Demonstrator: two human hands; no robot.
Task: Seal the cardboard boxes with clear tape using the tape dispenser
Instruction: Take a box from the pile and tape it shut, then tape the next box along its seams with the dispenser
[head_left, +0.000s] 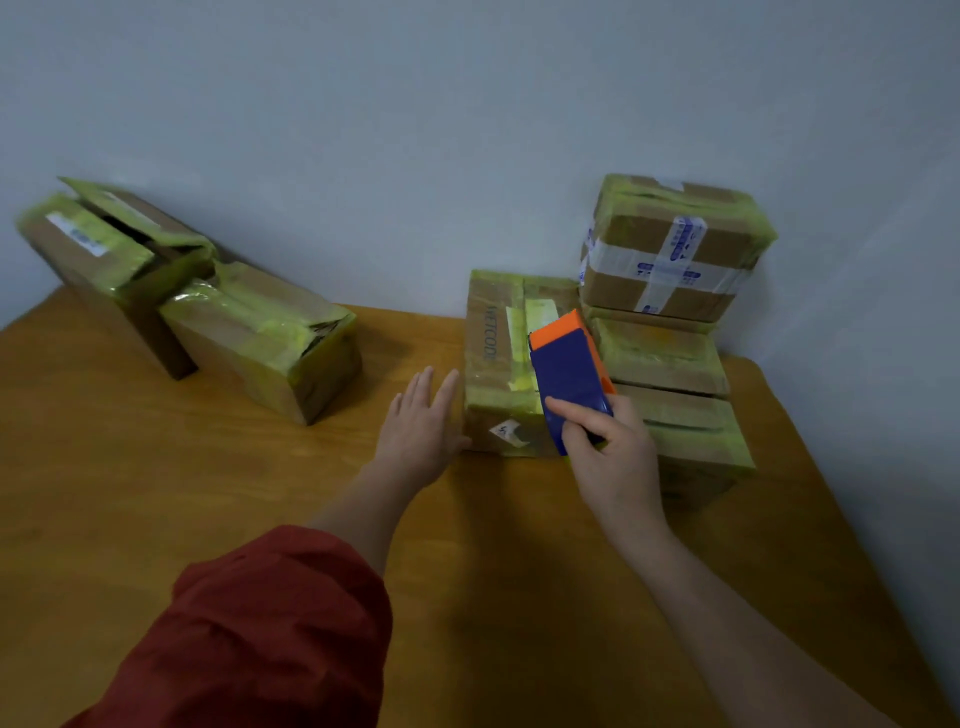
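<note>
Two boxes (260, 338) left on table (208, 493), stack (670, 364) right, dispenser (569, 374) on middle box (498, 353)

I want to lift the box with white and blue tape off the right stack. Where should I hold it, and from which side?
Probably its left and right side faces, one hand on each, coming from the front. The box with white and blue tape sits on a lower box, close to the wall, so its underside and back look hard to reach.

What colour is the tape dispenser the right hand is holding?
The tape dispenser is dark blue with an orange front end, clearest in the head view.
</note>
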